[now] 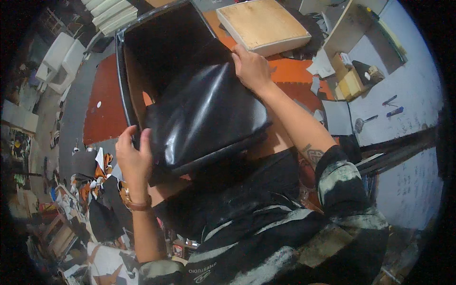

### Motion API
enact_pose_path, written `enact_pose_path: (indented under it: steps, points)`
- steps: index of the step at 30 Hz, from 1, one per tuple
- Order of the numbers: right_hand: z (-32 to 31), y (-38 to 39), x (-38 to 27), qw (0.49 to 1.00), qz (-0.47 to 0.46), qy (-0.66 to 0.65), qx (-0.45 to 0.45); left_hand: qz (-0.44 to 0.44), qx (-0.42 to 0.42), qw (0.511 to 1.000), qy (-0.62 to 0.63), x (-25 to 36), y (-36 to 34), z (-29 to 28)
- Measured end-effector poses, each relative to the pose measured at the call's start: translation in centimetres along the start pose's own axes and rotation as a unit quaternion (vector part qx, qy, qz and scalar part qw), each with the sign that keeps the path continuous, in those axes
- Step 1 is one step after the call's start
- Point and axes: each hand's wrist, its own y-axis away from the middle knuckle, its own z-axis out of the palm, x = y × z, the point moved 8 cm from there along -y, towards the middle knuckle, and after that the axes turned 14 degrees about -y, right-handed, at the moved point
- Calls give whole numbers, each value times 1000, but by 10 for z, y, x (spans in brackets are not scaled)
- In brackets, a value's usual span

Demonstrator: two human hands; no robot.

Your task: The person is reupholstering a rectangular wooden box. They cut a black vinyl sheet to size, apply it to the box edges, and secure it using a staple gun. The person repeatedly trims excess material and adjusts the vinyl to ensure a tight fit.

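In front of me, tilted, is a large black leather-covered frame (122,80), boxy and open, like part of a seat. A glossy black leather panel (199,111) with creases and a bright sheen spans its nearer part. My left hand (134,154) grips the frame's near left edge, thumb on the inner side and fingers outside. At the right edge, my right hand (251,69) is closed over the leather border, its fingertips partly hidden. Bare brown board shows along the inside of the left wall.
A cream padded block with a wooden top (263,23) lies beyond my right hand on an orange-brown surface (102,102). To the right, a white table (403,90) carries scissors (365,122) and an open wooden box (365,42). Fabric scraps (97,166) pile up at the left.
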Motion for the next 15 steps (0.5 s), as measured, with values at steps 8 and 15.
enact_pose_path:
  steps: [8, 15]
  points:
    - [10, -15, -15, 996, 6, 78, -50, 353, -131, 920, -106, 119, 116, 51]
    - [-46, 38, -105, 984, -141, -98, 40, 311, -115, 934, -134, 112, 114, 56]
